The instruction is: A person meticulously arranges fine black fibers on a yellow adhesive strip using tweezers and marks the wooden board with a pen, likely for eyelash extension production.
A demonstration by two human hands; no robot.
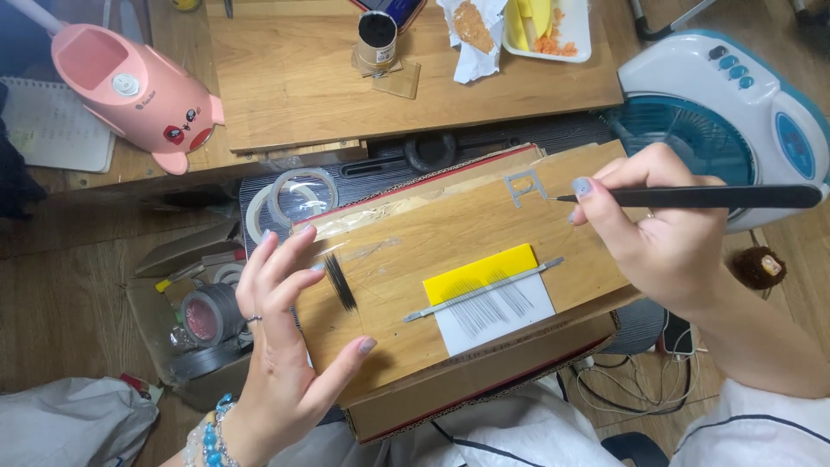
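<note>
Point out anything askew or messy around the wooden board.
The wooden board sits tilted on a cardboard box, not square to the table. Orange crumbs lie loose in the white tray behind it. Otherwise nothing looks spilled or damaged.

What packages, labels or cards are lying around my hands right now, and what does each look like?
Yellow-and-white card: on the wooden board, between the left hand and right hand, rectangular, with fine black strands.
Cardboard box: under the board, brown with red edging.
White paper wrapper: on the desk, torn open, crumpled.
White tray: beside it, rectangular, holding orange bits.
</note>
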